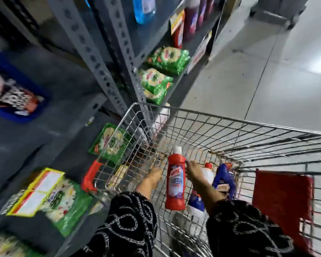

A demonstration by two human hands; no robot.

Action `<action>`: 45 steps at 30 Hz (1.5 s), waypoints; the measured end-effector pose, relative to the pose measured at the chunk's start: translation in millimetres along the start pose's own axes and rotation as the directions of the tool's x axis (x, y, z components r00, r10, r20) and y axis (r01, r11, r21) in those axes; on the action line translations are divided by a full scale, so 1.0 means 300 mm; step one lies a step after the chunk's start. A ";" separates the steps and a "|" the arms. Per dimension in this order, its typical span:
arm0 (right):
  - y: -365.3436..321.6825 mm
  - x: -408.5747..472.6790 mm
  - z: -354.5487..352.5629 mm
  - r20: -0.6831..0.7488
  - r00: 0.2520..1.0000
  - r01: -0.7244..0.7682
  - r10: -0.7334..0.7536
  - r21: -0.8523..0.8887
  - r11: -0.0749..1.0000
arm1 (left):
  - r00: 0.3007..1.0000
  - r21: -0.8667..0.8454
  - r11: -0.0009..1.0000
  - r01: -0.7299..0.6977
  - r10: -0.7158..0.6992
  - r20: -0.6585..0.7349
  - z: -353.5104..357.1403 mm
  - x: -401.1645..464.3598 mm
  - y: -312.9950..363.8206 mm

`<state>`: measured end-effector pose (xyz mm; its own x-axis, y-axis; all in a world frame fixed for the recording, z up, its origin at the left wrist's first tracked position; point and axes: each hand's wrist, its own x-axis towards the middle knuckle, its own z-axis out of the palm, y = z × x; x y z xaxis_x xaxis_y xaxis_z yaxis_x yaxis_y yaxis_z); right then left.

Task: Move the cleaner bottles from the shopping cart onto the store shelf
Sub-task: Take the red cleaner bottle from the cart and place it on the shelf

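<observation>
A red cleaner bottle [175,179] with a white cap is inside the wire shopping cart [230,120], tilted with its cap pointing away from me. My right hand [194,171] curls its fingers around the bottle's right shoulder. My left hand [154,176] is open just left of the bottle, not clearly touching it. Behind my right hand lie a white bottle with a red cap [208,173] and a blue bottle [225,179]. The grey metal store shelf [63,75] stands to the left of the cart.
Green packets [168,59] and a yellow-green box [38,190] lie on the lower shelves. Red bottles [191,21] and a blue bottle [144,8] stand on a farther shelf. A red cart seat flap [282,201] is at the right. Tiled aisle floor [267,71] runs ahead.
</observation>
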<state>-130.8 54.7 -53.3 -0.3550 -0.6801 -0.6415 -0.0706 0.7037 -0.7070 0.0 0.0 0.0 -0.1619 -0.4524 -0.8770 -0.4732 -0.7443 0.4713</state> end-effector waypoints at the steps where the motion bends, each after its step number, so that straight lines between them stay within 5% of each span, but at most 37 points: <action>1: 0.051 0.011 0.023 0.002 0.999 -0.043 0.043 -0.101 0.994 | 1.000 -0.007 1.000 0.019 -0.020 -0.013 0.019 0.018 -0.016; 4: 0.161 0.017 0.075 0.074 0.970 -0.236 0.232 0.044 0.971 | 0.995 -0.058 0.994 0.090 -0.092 -0.030 0.044 0.125 -0.090; 14: 0.183 -0.043 0.129 0.151 0.958 -0.288 0.245 0.522 0.803 | 0.992 -0.204 0.972 0.119 -0.108 0.067 0.038 0.137 -0.124; 28: -0.230 -0.399 -0.028 0.026 0.981 0.138 -0.192 0.603 0.786 | 0.952 -0.280 0.924 -0.260 0.293 0.084 -0.166 -0.313 0.077; 36: -0.518 -0.775 0.024 0.045 0.863 0.390 -0.504 0.575 0.719 | 0.797 -0.367 0.737 -0.567 0.604 -0.019 -0.389 -0.770 0.038; 45: -0.622 -1.203 0.456 0.244 0.704 0.425 -0.667 0.608 0.671 | 0.688 -0.347 0.602 -0.719 0.688 -0.232 -0.811 -1.219 -0.344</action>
<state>138.0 140.7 269.5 0.0241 -0.9983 -0.0530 0.3681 0.0582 -0.9280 318.8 122.6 294.8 -0.2354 -0.9372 -0.2575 0.1324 -0.2933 0.9468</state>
